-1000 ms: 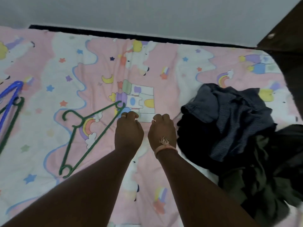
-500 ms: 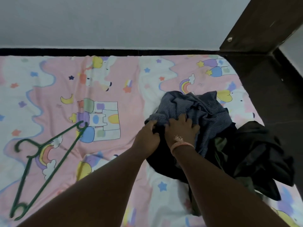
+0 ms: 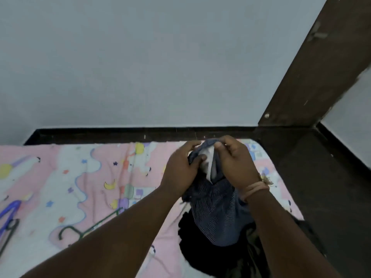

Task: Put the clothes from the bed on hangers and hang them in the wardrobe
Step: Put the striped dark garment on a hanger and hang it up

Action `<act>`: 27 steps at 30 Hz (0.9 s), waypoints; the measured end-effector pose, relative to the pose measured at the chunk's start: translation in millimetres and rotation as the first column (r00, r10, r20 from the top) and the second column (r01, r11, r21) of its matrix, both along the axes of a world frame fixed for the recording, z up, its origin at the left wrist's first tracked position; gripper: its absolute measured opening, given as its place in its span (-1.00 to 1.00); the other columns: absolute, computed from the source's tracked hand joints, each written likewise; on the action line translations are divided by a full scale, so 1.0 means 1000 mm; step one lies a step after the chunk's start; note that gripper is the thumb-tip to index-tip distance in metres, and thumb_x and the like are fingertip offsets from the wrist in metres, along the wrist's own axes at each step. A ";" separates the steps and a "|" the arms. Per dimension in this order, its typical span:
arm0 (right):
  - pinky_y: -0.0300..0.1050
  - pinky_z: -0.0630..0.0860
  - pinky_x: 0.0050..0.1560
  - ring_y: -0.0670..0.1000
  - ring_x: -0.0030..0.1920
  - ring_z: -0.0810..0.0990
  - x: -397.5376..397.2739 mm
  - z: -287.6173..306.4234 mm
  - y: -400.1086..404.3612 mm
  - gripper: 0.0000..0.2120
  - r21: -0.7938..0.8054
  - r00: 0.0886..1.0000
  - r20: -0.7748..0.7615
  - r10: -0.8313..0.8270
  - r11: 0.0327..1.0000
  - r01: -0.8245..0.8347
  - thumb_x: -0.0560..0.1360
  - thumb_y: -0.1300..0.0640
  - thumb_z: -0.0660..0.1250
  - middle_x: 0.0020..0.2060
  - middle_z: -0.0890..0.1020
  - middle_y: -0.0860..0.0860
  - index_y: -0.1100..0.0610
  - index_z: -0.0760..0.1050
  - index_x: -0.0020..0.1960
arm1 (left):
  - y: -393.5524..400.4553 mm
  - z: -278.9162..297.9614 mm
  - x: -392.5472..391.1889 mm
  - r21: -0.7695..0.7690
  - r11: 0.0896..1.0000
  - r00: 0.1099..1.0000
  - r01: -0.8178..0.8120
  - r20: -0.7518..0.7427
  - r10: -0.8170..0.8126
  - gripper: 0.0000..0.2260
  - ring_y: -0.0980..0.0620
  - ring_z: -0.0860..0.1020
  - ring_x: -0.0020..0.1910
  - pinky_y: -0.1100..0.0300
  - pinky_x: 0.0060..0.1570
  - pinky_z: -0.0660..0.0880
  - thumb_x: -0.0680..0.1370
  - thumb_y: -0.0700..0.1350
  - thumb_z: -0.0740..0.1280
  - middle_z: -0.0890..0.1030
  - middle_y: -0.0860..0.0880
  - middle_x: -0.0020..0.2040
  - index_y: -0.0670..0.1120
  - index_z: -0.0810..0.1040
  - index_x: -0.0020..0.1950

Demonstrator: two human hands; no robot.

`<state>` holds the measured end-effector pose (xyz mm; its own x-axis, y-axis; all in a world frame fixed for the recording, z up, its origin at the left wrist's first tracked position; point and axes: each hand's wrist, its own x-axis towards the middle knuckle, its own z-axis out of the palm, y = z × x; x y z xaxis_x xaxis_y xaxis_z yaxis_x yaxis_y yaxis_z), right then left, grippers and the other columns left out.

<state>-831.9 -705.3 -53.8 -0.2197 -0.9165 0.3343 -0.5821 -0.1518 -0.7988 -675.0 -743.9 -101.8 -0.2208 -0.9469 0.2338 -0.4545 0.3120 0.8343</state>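
Both hands, left hand [image 3: 180,169] and right hand [image 3: 235,163], pinch the top edge of a striped navy garment [image 3: 218,213], perhaps a shirt, lifted above the dark clothes pile [image 3: 200,253] near the bed's [image 3: 60,177] right edge. A green hanger [image 3: 80,231] lies left on open sheet.

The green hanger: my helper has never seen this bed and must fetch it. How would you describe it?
Look at the bed with the pink cartoon sheet. Near its front edge, just left of the person's left forearm, lies the green hanger, partly hidden by that arm. It is thin and dark green, unlike the blue hanger at the far left.
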 end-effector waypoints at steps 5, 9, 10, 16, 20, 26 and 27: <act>-0.14 0.43 -0.25 -0.13 -0.35 0.48 0.009 0.125 0.004 -0.89 0.225 0.960 -0.087 0.265 0.944 -0.240 0.52 0.12 0.46 -0.36 0.57 -0.10 0.09 0.56 -0.15 | 0.002 0.108 0.045 0.043 0.996 0.996 -0.082 0.038 0.080 -0.80 0.15 0.62 -0.12 0.15 -0.14 0.51 0.45 -0.19 0.29 0.67 0.13 -0.16 0.09 0.60 -0.06; -0.11 0.48 -0.18 -0.06 -0.24 0.55 0.000 0.182 0.010 -0.79 0.304 0.914 -0.339 0.222 0.946 -0.117 0.39 0.26 0.47 -0.24 0.62 -0.08 -0.03 0.56 -0.14 | -0.001 0.209 0.096 0.003 1.000 0.974 -0.009 0.228 0.008 -0.58 0.12 0.63 -0.16 0.17 -0.21 0.52 0.37 -0.39 0.22 0.68 0.13 -0.19 0.10 0.64 -0.08; -0.13 0.48 -0.20 -0.06 -0.21 0.57 -0.001 0.194 0.011 -0.74 0.270 0.916 -0.358 0.181 0.959 -0.084 0.37 0.31 0.43 -0.23 0.62 -0.09 -0.06 0.55 -0.18 | 0.001 0.238 0.109 -0.001 1.000 0.967 0.023 0.255 -0.022 -0.56 0.12 0.64 -0.18 0.18 -0.27 0.52 0.37 -0.40 0.20 0.68 0.13 -0.19 0.11 0.65 -0.08; -0.15 0.39 -0.26 0.02 -0.20 0.56 0.020 0.253 0.022 -0.75 -0.075 0.953 -0.232 -0.197 0.980 0.184 0.41 0.36 0.32 -0.24 0.62 -0.08 0.00 0.55 -0.17 | 0.030 0.372 0.174 -0.155 0.946 0.958 -0.286 -0.070 0.278 -0.53 0.19 0.66 -0.16 0.30 -0.22 0.53 0.39 -0.45 0.17 0.72 0.13 -0.16 0.06 0.70 -0.11; -0.15 0.35 -0.15 0.05 -0.13 0.52 0.022 0.312 0.016 -0.73 -0.282 0.910 -0.107 -0.400 0.890 0.358 0.39 0.38 0.30 -0.12 0.58 0.01 0.02 0.57 -0.11 | 0.039 0.424 0.206 -0.132 0.868 0.845 -0.479 -0.338 0.415 -0.55 0.00 0.68 -0.14 0.11 -0.16 0.59 0.42 -0.46 0.15 0.72 0.00 -0.14 -0.02 0.71 -0.07; -0.08 0.52 -0.12 0.06 -0.14 0.60 0.064 0.351 0.032 -0.76 -0.166 0.879 0.362 -0.310 0.907 0.388 0.42 0.37 0.31 -0.14 0.64 0.02 0.09 0.56 -0.02 | 0.061 0.388 0.251 0.002 0.688 0.680 -0.725 -0.151 0.717 -0.75 -0.21 0.63 0.03 -0.04 0.09 0.58 0.43 -0.31 0.32 0.69 -0.13 0.03 0.01 0.66 -0.05; -0.03 0.58 -0.11 0.04 -0.15 0.62 0.078 0.341 0.039 -0.77 -0.137 0.879 0.403 -0.254 0.933 0.332 0.43 0.35 0.35 -0.15 0.65 0.00 0.08 0.57 0.00 | 0.067 0.365 0.248 0.043 0.674 0.675 -0.737 -0.006 0.738 -0.80 -0.22 0.61 0.07 -0.02 0.11 0.54 0.46 -0.24 0.35 0.67 -0.14 0.09 0.04 0.64 -0.03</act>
